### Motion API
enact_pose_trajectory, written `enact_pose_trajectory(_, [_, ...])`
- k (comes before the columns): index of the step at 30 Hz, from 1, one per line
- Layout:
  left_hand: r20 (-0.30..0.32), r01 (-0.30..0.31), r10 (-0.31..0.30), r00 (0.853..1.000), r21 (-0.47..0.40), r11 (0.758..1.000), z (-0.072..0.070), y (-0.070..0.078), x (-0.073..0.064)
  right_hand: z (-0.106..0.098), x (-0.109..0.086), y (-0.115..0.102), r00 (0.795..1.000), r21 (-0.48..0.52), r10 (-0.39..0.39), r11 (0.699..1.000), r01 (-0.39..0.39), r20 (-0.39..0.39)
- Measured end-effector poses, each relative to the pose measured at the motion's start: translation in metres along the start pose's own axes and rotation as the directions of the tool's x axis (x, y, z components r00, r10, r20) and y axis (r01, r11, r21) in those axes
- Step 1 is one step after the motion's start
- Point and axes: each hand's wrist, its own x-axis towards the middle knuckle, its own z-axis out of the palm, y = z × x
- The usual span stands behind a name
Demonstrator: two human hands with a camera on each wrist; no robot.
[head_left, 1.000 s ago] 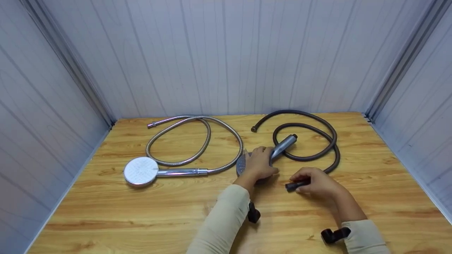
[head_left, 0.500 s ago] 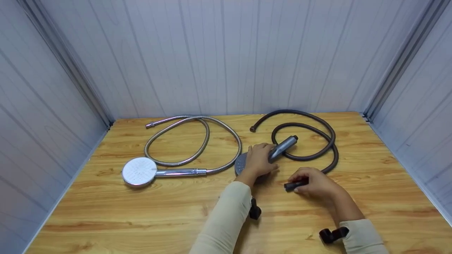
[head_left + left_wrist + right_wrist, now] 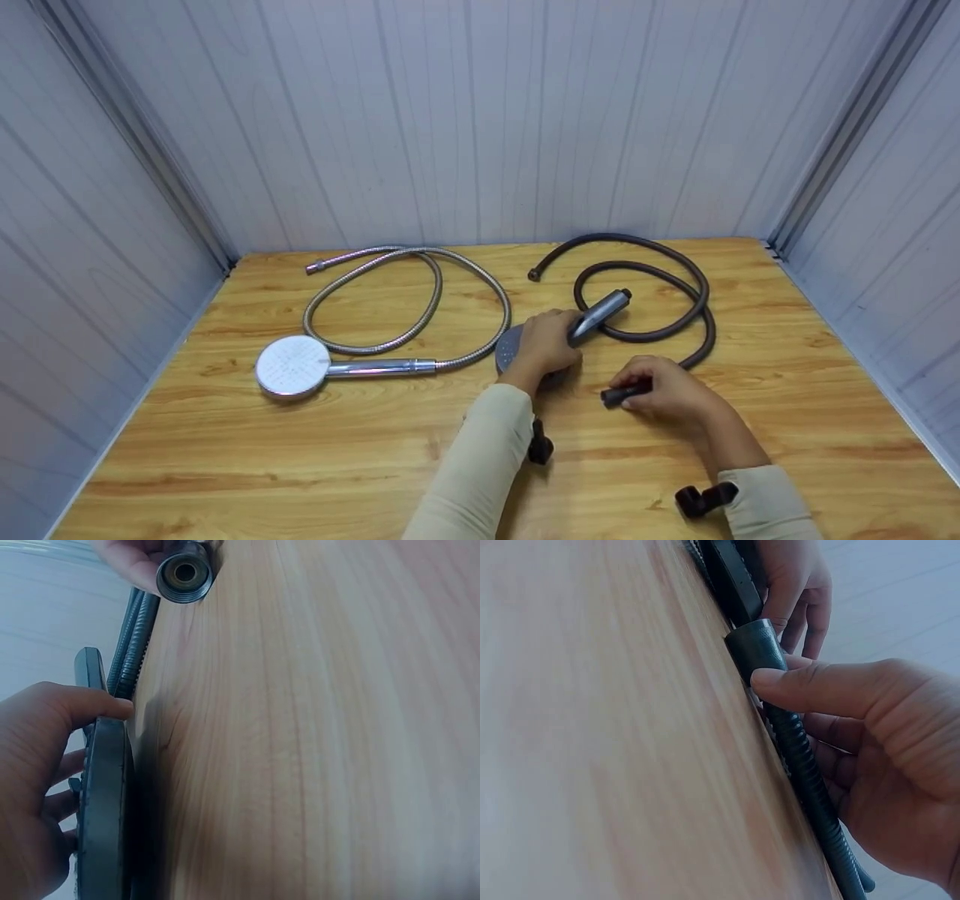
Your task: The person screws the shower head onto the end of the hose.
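My left hand [image 3: 549, 343] lies over the dark grey shower head [image 3: 510, 351] and grips its round head, the handle angled away to the far right. In the left wrist view, the thumb sits at the rim of the shower head [image 3: 103, 810] and the fingers are on its other face. My right hand [image 3: 664, 390] pinches the end of a black shower hose [image 3: 616, 396] between thumb and fingers. The hose's open threaded fitting [image 3: 184, 573] faces the left hand and stands apart from the shower head's handle [image 3: 604, 311].
A chrome shower head [image 3: 292, 365] lies at the left, joined to a coiled silver hose [image 3: 409, 339]. The black hose's coils [image 3: 705, 285] spread behind the right hand, its other end [image 3: 534, 274] near the back wall. White panels [image 3: 480, 120] enclose the wooden table [image 3: 300, 465].
My left hand's fingers have shifted on the dark shower head, the thumb drawing in closer. My right hand keeps its pinch on the hose end almost in place. The head view drifts slightly.
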Motion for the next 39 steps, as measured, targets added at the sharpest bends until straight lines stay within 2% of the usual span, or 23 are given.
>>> enact_pose_trajectory(5, [0.004,0.022,-0.022,1.000,-0.005,1.000,0.000,0.000,-0.001,0.000,0.000,0.001,1.000,-0.012,-0.015,1.000,0.015,-0.001])
enact_pose_trajectory(11, [-0.053,0.023,-0.023,0.998,-0.002,1.000,0.002,0.002,-0.002,0.000,0.000,0.001,0.999,-0.018,-0.043,0.999,0.043,0.005])
enact_pose_trajectory(15, [-0.070,0.047,-0.046,0.996,0.013,0.999,0.003,0.002,-0.003,0.001,0.001,0.001,0.999,-0.021,-0.046,0.999,0.046,0.010])
enact_pose_trajectory(22, [-0.046,0.072,-0.070,0.996,0.047,0.996,0.004,0.000,-0.005,0.001,0.001,0.001,0.999,-0.041,-0.050,0.998,0.050,-0.004])
enact_pose_trajectory(28, [-0.005,0.082,-0.082,0.997,0.061,0.995,0.000,-0.002,-0.006,0.001,0.000,-0.001,1.000,0.000,-0.008,1.000,0.008,-0.018])
enact_pose_trajectory(35, [0.053,0.015,-0.017,0.998,0.027,1.000,-0.009,-0.001,-0.009,-0.002,-0.003,-0.006,0.997,0.040,0.069,0.997,-0.068,-0.029])
enact_pose_trajectory(39, [0.061,0.010,-0.009,0.998,-0.007,1.000,-0.011,-0.003,-0.013,-0.002,-0.003,-0.007,0.999,0.021,0.039,0.999,-0.038,-0.029])
